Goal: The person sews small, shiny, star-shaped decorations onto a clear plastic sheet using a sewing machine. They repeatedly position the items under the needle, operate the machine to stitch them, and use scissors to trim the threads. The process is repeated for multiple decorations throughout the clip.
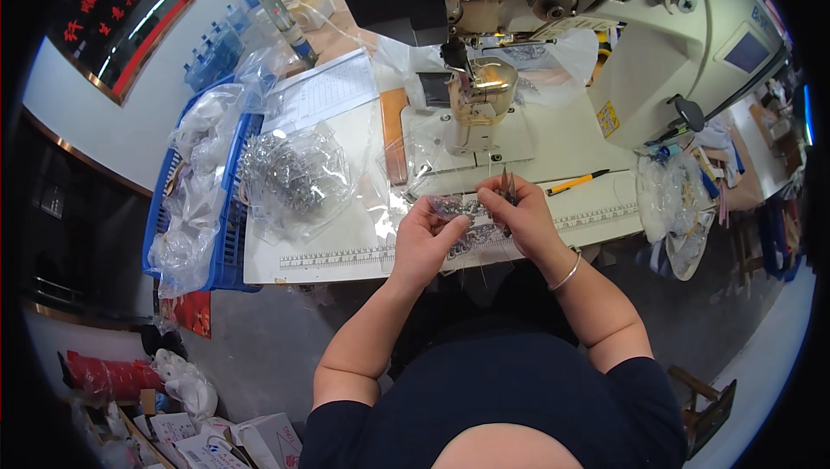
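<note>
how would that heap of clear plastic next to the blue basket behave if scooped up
The heap of clear plastic would probably slide apart, since its shiny pieces overlap loosely at odd angles. It looks light for its bulk, being mostly thin and see-through, though the silvery bits in it may add some weight.

A small see-through plastic piece with dark patterning point(467, 242) — held up, partly covered by fingers — is just right of the frame's centre. Slim grey metal snips with pointed blades point(507, 182) stand at its upper right, tips toward the frame's top — handles mostly hidden.
</note>
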A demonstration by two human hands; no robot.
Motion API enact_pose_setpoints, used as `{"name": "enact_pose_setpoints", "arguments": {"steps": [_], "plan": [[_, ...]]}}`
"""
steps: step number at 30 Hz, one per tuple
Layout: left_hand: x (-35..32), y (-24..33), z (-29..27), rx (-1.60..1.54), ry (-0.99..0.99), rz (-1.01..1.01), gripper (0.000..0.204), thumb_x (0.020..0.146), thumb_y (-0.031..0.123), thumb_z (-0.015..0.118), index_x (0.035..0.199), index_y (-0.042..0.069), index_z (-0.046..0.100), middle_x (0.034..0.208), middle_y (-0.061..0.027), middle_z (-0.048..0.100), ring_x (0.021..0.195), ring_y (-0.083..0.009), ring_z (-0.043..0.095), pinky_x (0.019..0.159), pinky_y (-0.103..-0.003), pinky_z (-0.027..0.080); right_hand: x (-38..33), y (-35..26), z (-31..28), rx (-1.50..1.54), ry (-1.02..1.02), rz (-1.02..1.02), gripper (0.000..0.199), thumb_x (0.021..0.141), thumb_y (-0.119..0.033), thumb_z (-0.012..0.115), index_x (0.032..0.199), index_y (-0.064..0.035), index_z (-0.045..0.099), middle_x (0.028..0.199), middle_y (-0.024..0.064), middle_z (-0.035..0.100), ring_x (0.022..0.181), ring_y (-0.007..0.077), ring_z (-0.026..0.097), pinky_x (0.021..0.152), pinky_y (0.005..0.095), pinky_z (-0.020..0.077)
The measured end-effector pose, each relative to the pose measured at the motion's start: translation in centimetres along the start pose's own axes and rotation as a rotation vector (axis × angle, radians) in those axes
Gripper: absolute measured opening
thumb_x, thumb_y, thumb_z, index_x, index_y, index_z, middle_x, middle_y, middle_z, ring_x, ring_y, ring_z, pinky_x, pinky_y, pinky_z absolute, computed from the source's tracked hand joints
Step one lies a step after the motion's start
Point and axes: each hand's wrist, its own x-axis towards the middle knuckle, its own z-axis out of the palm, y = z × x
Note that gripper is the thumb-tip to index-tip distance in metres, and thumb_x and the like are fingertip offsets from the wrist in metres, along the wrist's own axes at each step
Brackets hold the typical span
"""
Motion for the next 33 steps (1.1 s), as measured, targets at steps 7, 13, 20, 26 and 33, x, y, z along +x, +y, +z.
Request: {"name": "enact_pose_setpoints", "arguments": {"steps": [7,13,20,26,33], "plan": [[-0.1,0.2,0.2,-0.004,-0.010,0.026,0.029,0.081,-0.002,0.058,0.109,0.000,0.050,0.097,-0.0070,0.062,0.084,-0.0109,0.059,0.074,-0.025,0.049,-0.7,-0.3,-0.3,-0.030,-0.049,0.038,0.015,0.077,-0.007,0.069,0.089,-0.0014,0.062,0.065,-0.0023,0.054,0.054,0.0039,0.045,0.048,0.0176,0.0336],[-0.1,-0.3,-0.3,-0.102,-0.059,-0.021,0.032,0.083,0.001,0.055,0.115,0.001,0.048,0.097,-0.0072,0.061,0.082,-0.0106,0.059,0.072,-0.023,0.049,-0.7,-0.4,-0.1,0.040,-0.025,0.027,0.011,0.078,-0.007,0.068,0.087,-0.0019,0.063,0.067,-0.0017,0.056,0.055,0.0032,0.045,0.049,0.0171,0.0338],[-0.3,-1.1,-2.2,-0.332,-0.146,-0.072,0.038,0.088,0.005,0.046,0.125,0.008,0.046,0.097,-0.0049,0.060,0.079,-0.0105,0.059,0.071,-0.025,0.050,-0.7,-1.1,0.0,-0.009,-0.032,0.033,0.011,0.078,-0.007,0.068,0.087,-0.0014,0.063,0.068,-0.0014,0.058,0.056,0.0031,0.047,0.050,0.0171,0.0349],[0.1,-1.1,-2.1,-0.193,-0.060,-0.092,0.025,0.091,0.010,0.048,0.115,0.006,0.054,0.096,-0.0046,0.060,0.077,-0.0100,0.058,0.069,-0.025,0.050,-0.6,-0.6,0.0,-0.040,-0.037,0.014,0.011,0.078,-0.007,0.068,0.087,-0.0013,0.063,0.069,-0.0007,0.059,0.057,0.0037,0.048,0.053,0.0179,0.0378],[0.0,-1.6,-1.7,-0.209,0.059,-0.128,0.020,0.092,0.015,0.051,0.108,0.006,0.057,0.092,-0.0024,0.062,0.074,-0.0091,0.059,0.068,-0.024,0.050,-0.5,-0.4,-0.1,-0.028,-0.035,0.035,0.014,0.078,-0.011,0.069,0.087,-0.0015,0.063,0.074,-0.0002,0.061,0.064,0.0055,0.052,0.061,0.0201,0.0431]]}}
